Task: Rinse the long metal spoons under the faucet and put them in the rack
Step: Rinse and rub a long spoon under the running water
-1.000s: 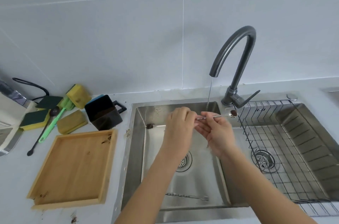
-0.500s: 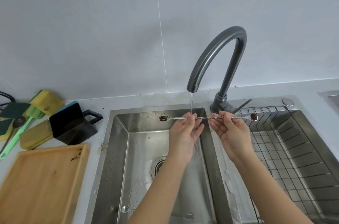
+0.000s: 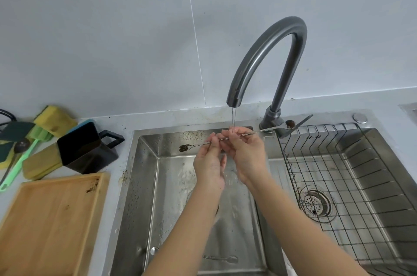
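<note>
I hold a long thin metal spoon (image 3: 268, 129) crosswise under the grey faucet (image 3: 266, 54), both its ends dark with brown residue. My left hand (image 3: 209, 160) pinches the shaft left of the thin water stream. My right hand (image 3: 246, 156) grips the shaft just right of it, with water falling on its fingers. The wire rack (image 3: 334, 169) sits in the right basin with no spoons in it. Another long spoon (image 3: 222, 258) lies on the floor of the left basin near the front edge.
On the counter to the left are a wooden tray (image 3: 47, 226), a black cup with a handle (image 3: 86, 148), yellow-green sponges (image 3: 54, 120) and a green-handled brush (image 3: 20, 160). A drain strainer (image 3: 316, 203) shows under the rack.
The view has shifted left and closer. Both hands have slid along the spoon; the right hand now sits under the stream, and the spoon's right end tilts up toward the faucet lever.
</note>
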